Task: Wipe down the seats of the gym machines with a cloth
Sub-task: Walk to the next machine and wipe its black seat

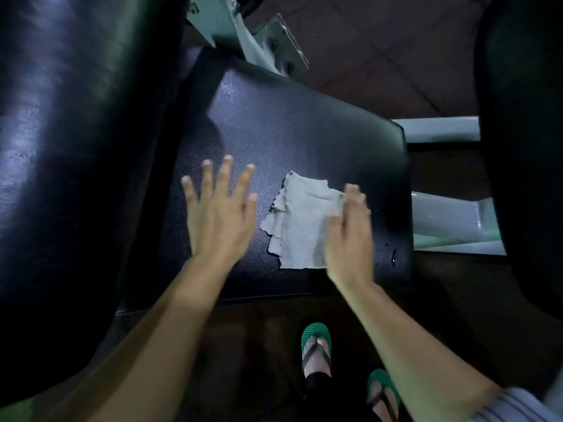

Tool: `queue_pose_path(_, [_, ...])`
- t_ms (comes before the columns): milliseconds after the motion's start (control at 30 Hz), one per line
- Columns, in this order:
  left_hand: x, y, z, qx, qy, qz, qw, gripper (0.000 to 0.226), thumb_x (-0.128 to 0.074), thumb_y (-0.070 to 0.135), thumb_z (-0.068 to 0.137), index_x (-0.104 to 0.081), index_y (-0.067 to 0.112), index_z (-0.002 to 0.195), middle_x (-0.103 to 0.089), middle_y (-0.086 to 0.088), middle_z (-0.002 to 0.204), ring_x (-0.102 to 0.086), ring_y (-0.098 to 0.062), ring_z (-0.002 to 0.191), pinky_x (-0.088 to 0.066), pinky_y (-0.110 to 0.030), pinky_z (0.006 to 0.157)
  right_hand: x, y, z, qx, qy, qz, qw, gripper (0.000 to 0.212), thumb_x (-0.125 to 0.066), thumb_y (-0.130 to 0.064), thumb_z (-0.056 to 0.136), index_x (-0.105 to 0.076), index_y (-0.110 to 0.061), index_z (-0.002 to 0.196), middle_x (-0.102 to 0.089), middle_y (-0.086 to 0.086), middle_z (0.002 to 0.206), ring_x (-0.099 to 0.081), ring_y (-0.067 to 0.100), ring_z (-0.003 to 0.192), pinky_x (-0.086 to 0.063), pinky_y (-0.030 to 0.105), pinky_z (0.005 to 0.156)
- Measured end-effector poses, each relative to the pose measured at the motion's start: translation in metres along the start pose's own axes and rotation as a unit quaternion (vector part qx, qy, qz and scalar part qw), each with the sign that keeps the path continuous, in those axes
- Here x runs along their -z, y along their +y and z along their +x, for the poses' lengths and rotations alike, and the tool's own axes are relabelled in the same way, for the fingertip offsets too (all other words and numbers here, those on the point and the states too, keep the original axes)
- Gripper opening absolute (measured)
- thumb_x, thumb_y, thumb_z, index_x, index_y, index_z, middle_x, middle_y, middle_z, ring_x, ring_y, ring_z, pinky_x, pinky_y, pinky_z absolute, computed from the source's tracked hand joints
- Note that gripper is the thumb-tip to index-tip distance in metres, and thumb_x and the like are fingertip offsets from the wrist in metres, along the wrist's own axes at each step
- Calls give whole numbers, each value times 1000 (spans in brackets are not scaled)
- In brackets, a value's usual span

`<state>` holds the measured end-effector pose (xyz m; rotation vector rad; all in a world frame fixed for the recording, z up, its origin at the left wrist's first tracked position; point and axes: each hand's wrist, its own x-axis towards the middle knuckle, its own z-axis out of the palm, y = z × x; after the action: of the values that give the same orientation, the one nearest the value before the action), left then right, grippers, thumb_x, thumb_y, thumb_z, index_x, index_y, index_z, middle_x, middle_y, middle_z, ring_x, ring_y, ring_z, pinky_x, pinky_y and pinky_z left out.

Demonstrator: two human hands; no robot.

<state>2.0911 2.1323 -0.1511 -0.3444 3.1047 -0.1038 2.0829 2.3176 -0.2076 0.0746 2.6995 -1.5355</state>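
Note:
A black padded seat (304,123) of a gym machine fills the middle of the view. A grey cloth (300,222) with frayed edges lies flat on the seat's right half. My right hand (350,236) rests flat on the cloth's right edge, fingers together, pressing it onto the seat. My left hand (221,214) hovers over the seat to the left of the cloth, fingers spread, holding nothing. A few water drops (393,257) sit near the seat's right front corner.
A tall black backrest pad (70,147) stands at the left. Another dark pad (524,117) is at the right edge. The pale grey metal frame (447,214) runs behind and right of the seat. My feet in green sandals (316,345) stand on the dark floor below.

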Motion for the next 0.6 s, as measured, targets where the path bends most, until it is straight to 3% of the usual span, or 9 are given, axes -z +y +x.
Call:
queue_pose_path(67, [-5, -15, -4, -8, -16, 21, 1000, 49, -32, 38, 99, -32, 27, 147, -23, -8, 157, -13, -33, 145, -8, -61, 113, -17, -26, -2, 39, -29, -72, 996, 65, -26, -43, 92, -27, -10, 147, -22, 8, 156, -10, 25, 146, -1, 38, 119])
queue_pose_path(200, [-10, -11, -5, -14, -21, 40, 999, 55, -20, 41, 96, -27, 26, 149, -21, -8, 158, -11, -33, 146, -7, -59, 113, -44, -44, -6, 35, -32, -250, 967, 91, -28, -69, 79, -27, -7, 147, -17, 17, 156, -3, 40, 144, 4, 54, 115])
queue_pose_path(333, [-11, -13, -5, -19, -14, 44, 999, 55, -19, 41, 97, -26, 24, 149, -21, -9, 158, -11, -33, 146, -7, -59, 113, -49, -33, -2, 48, -5, -251, 967, 76, -31, -57, 86, -31, -10, 146, -25, 15, 154, -13, 37, 144, -9, 53, 115])
queue_pose_path(533, [-11, -12, -6, -15, -3, 39, 999, 55, -21, 41, 97, -28, 25, 148, -21, -9, 158, -11, -34, 146, -6, -60, 112, -24, -3, 59, -19, 13, -254, 967, 73, -37, -53, 83, -28, -21, 148, -26, 5, 155, -13, 29, 145, -8, 57, 114])
queue_pose_path(600, [-12, -12, -6, -12, -5, 41, 999, 55, -22, 41, 97, -27, 24, 149, -20, -9, 158, -10, -34, 146, -5, -60, 112, -21, 0, 50, -3, 23, -236, 972, 71, -41, -50, 84, -31, -20, 147, -30, 5, 154, -17, 29, 144, -12, 57, 113])
